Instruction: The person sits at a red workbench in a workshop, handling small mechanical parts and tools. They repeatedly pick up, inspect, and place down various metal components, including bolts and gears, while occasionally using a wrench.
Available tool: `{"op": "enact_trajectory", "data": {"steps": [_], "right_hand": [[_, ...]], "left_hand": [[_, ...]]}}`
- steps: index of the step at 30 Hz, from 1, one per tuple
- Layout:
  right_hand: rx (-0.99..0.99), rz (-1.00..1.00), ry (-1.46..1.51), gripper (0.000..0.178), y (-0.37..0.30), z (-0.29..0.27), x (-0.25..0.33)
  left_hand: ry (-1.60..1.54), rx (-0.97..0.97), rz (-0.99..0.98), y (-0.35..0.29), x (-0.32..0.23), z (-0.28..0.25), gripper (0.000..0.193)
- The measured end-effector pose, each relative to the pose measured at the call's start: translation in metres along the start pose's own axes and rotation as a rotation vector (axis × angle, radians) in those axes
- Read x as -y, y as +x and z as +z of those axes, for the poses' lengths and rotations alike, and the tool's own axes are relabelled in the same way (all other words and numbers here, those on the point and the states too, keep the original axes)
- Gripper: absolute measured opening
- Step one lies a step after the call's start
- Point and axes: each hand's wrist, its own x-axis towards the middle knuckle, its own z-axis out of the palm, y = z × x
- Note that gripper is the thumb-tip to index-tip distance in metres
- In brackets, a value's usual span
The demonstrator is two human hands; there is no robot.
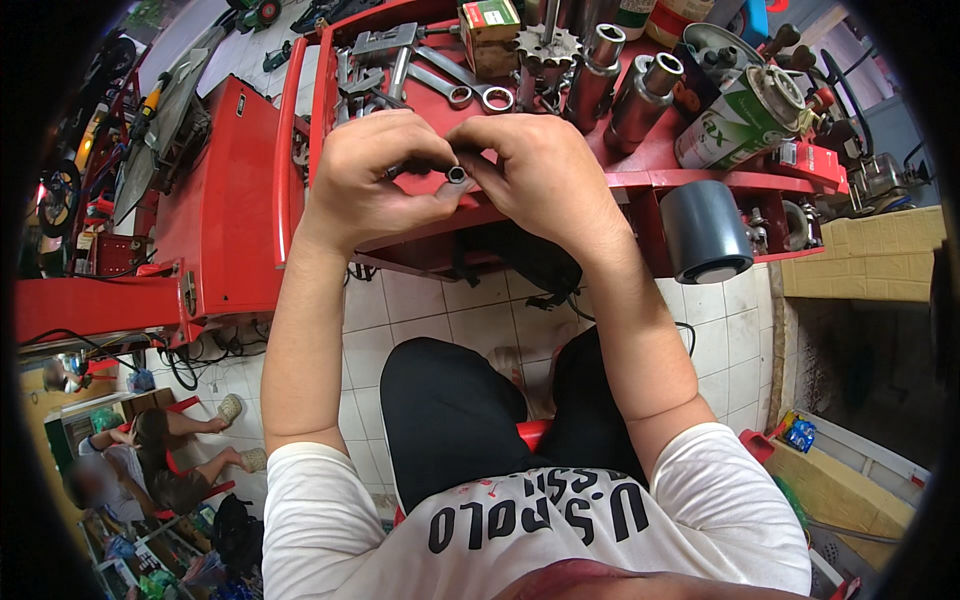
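Note:
My left hand (pixel 372 178) and my right hand (pixel 535 175) meet over the near edge of a red tool cart (pixel 640 180). Between their fingertips is a small metal socket (pixel 457 174), its round open end facing me. The left thumb and fingers are curled around it, and the right fingers pinch it from the other side. Most of its length is hidden by the fingers. Just beyond my hands, combination wrenches (pixel 440 76) lie on the cart top.
Large sockets (pixel 642 100), a toothed metal part (pixel 547 55), a small box (pixel 490 35) and a green-white can (pixel 745 118) crowd the cart. A dark cylinder (pixel 706 232) sits at its front edge. A red cabinet (pixel 225 200) stands left; another person (pixel 150 460) sits lower left.

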Motion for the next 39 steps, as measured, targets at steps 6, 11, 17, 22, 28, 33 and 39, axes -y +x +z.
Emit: {"op": "enact_trajectory", "data": {"steps": [6,11,17,22,28,33,39], "right_hand": [[0.002,0.018,-0.008,0.015,0.001,-0.001,0.001],[-0.064,0.083,-0.015,0.014,0.002,0.0,0.002],[-0.127,0.132,0.034,0.016,0.002,0.002,0.002],[-0.047,0.181,-0.044,0.021,0.005,-0.001,0.008],[0.04,0.161,-0.094,0.039,0.011,0.004,0.004],[0.264,0.266,-0.271,0.055,0.042,0.029,0.011],[0.314,0.172,-0.378,0.038,0.044,0.044,0.004]], "left_hand": [[0.0,-0.087,-0.098,-0.002,0.001,0.002,0.022],[-0.149,-0.581,-0.25,-0.01,0.012,-0.004,0.019],[-0.118,-0.709,-0.232,-0.01,0.016,-0.008,0.019],[-0.044,-0.721,-0.234,-0.01,0.016,-0.009,0.019],[0.272,-0.489,-0.347,-0.017,0.0,-0.031,0.02],[0.187,-0.458,-0.43,-0.059,-0.007,-0.046,0.022],[0.269,-0.285,-0.411,-0.059,-0.026,-0.047,0.026]]}}
